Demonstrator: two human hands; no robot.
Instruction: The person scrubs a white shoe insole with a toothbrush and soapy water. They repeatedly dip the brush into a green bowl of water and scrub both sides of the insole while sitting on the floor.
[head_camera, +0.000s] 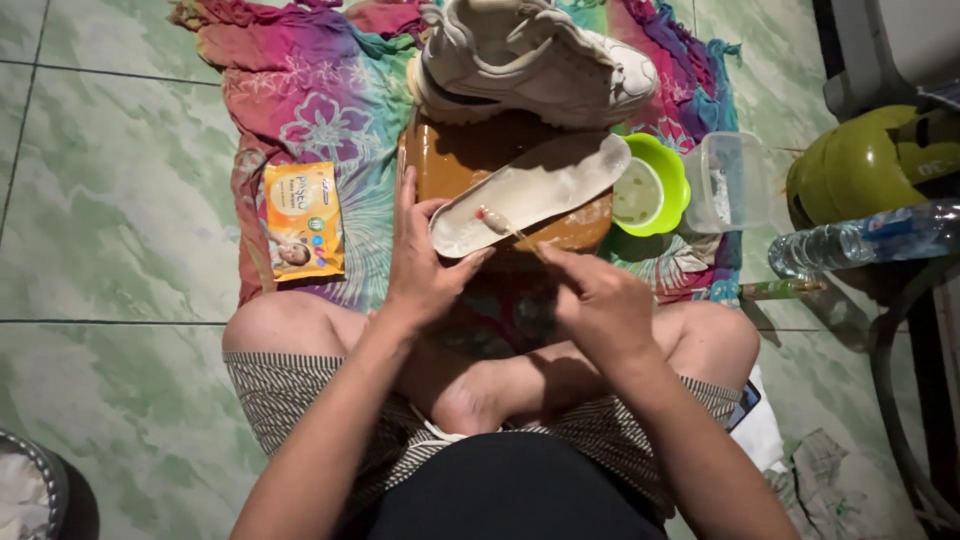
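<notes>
My left hand (420, 265) grips the near end of a pale shoe insole (540, 185), holding it flat over a brown tub (450, 160). My right hand (595, 295) pinches a thin stick-like tool (497, 221) whose tip touches the insole's surface. A white sneaker (530, 55) lies just beyond the tub on a colourful floral cloth (310, 100). I sit cross-legged on the floor with my knees on either side.
An orange wipes packet (303, 220) lies on the cloth at left. A green bowl (675, 180) and a clear plastic container (735, 180) sit at right. A plastic water bottle (865, 238) and a green gas cylinder (875, 155) stand further right. The floor is green tile.
</notes>
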